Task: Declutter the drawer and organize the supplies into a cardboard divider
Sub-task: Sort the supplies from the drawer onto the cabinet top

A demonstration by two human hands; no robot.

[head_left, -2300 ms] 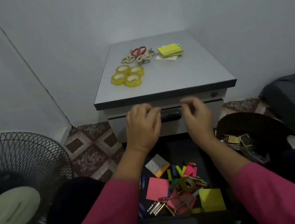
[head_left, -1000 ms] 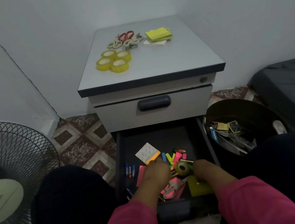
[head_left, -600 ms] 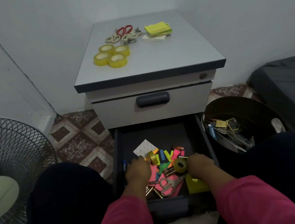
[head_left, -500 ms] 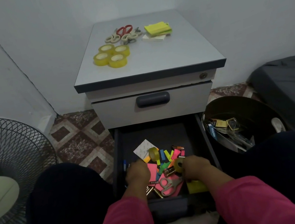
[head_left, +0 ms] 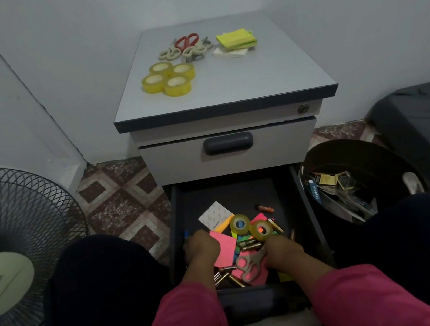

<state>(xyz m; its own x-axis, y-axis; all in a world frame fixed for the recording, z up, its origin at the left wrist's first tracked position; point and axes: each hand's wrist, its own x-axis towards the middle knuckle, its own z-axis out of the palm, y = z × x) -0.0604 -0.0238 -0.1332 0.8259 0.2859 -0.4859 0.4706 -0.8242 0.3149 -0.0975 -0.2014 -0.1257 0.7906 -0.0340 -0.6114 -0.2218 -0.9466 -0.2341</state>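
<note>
both hands down in the open drawer (head_left: 179, 225): left hand (head_left: 201, 246) curled by a pink note (head_left: 225, 249), grip unclear; right hand (head_left: 282, 247) likewise unclear. two tape rolls (head_left: 240, 224) just beyond right hand, one scissors (head_left: 249, 265) between hands.

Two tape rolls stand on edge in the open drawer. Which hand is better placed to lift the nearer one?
Probably the right hand: it sits directly beside the nearer tape roll. The left hand lies across the pink note, farther off.

Glossy tape rolls (head_left: 240, 224), matt drawer (head_left: 241, 192)
</note>
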